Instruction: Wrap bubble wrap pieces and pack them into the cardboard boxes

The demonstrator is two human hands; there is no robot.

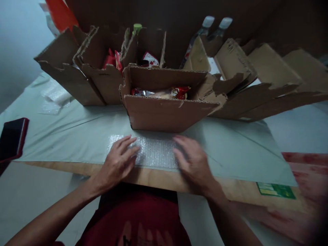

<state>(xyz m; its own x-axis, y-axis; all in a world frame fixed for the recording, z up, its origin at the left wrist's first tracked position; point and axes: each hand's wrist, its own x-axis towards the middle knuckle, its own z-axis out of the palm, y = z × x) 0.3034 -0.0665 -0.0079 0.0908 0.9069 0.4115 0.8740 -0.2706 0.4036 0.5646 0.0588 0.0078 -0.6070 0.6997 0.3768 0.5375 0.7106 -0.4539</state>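
Several torn cardboard boxes stood in a row along the far side of a pale sheet (77, 133) that covered the worktop, and the nearest open box (164, 109) serves as the landmark. Under the sheet, at the near edge, a strip of bare wooden board (159, 179) showed. Behind the open box rose a dark wall, with two capped bottles (215, 29) standing against it to the right. Left of the box, two more boxes held red packets and a green-capped bottle (137, 28); any print on them was too small to read. Inside the open box lay red and silver snack packets (161, 92), their writing also unreadable. Far to the left of the box, a dark phone in a red case (12, 138) lay at the sheet's edge. Well to its right, on the board, sat a green label (276, 190), its text blurred. Just in front of the box lay a piece of bubble wrap (153, 150). The left hand (119, 162) and right hand (193, 162) both rested flat on it, fingers spread, grasping nothing.
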